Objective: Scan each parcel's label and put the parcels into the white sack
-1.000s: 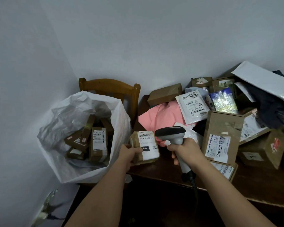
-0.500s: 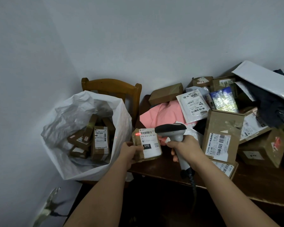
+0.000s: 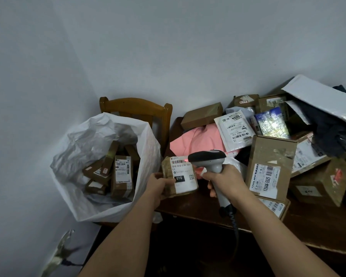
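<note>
The left hand [image 3: 158, 183] is gripping a small parcel [image 3: 180, 175] by its left edge, holding it above the surface [image 3: 198, 204] edge, just right of the sack [image 3: 100, 204]. The right hand [image 3: 226, 179] is clenching a scanner [image 3: 210, 159], its red light falling on the parcel's label [image 3: 183, 172].

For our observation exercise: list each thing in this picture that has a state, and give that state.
White sack: open, several boxes inside.
Small parcel: held by left hand, label up.
Scanner: gripped by right hand, red light on the label.
Wooden chair: upright behind the sack.
</note>
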